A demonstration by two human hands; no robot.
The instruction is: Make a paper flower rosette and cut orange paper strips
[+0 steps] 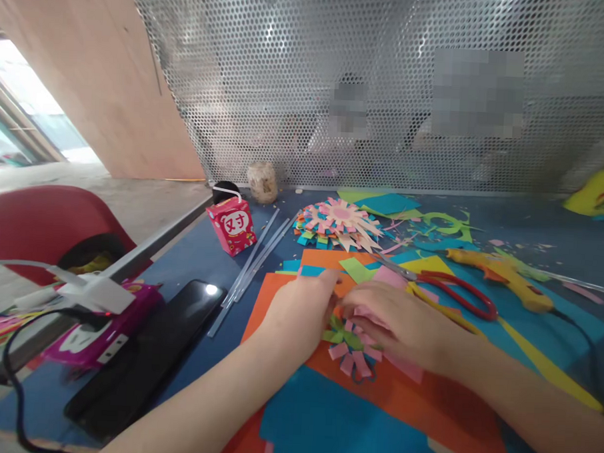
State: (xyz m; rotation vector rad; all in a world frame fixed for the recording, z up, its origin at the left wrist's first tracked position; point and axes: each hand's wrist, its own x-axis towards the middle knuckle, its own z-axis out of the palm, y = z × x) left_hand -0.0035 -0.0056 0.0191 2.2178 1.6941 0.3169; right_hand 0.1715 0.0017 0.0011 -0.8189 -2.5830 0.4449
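In the head view, a small layered paper flower [352,357] with pink and green fringed strips lies over orange paper [404,401]. My left hand [301,308] is closed at its upper left edge, the fingertips curled inward and mostly hidden. From the right, my right hand [402,321] bends over the flower, its fingers closed on the petals. The two hands nearly meet. Scissors [454,293] with red handles rest just beyond my right hand. Blue paper [338,415] lies nearer to me, below the flower.
Finished-looking fringed paper flowers [339,221] are piled at the back. A yellow glue gun [504,279] lies right, its cord trailing. Clear glue sticks [255,258], a red drink box [232,225], a black phone [146,360] and a purple box [107,328] stand left. A perforated metal panel [299,73] rises behind.
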